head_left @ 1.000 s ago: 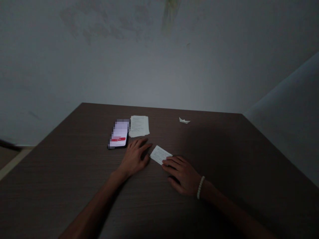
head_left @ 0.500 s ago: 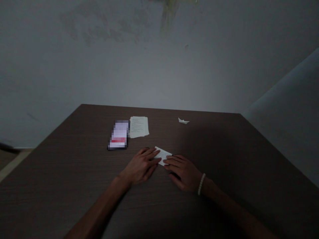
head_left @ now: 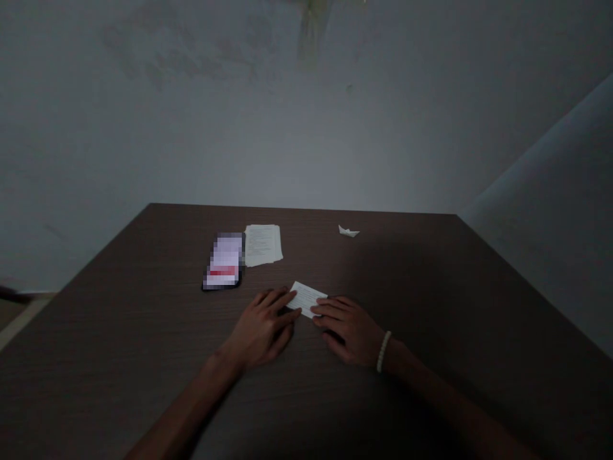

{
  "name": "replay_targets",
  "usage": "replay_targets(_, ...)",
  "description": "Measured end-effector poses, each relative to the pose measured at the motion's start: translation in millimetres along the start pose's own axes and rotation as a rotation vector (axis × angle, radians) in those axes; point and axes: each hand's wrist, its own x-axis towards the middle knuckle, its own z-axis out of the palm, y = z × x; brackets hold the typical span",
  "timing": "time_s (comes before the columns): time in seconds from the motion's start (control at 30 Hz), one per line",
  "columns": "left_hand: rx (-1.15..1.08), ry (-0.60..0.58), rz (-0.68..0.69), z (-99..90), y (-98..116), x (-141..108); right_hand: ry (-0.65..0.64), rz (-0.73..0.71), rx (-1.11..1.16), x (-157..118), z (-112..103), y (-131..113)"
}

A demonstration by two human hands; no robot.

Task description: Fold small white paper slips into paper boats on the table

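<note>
A small piece of printed white paper lies flat and slanted on the dark wooden table. It looks folded, though its layers are hard to make out. At its left end rest the outstretched fingertips of my left hand, pressing on the paper. The fingers of my right hand lie flat over its right end and hide that corner. Around my right wrist is a pale beaded bracelet.
A phone with a lit, blurred screen lies to the left, beside a stack of printed paper sheets. Farther back on the right sits a small folded paper boat. Behind the table's far edge rises a grey wall.
My left hand has slid a little left and down, uncovering more of the paper. My right hand stays on the right end. The whole view has shifted slightly.
</note>
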Motion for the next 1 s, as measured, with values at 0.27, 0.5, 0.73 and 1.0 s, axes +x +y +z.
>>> replay_targets(0.27,0.044,0.119,-0.096,2.8,-5.3,-2.7,0.003,0.008,0.003,0.1,0.4,-0.5)
replay_targets(0.5,0.005,0.048,-0.002,6.5,-5.2,4.9,-0.003,-0.005,0.006,3.1,-3.2,-2.6)
replay_targets(0.73,-0.012,0.076,0.032,4.1,-3.4,5.7,0.086,0.064,-0.070,6.9,3.3,0.8)
replay_targets(1.0,-0.105,0.189,0.088,2.4,3.4,0.9,0.183,0.277,-0.198,8.9,7.9,6.3)
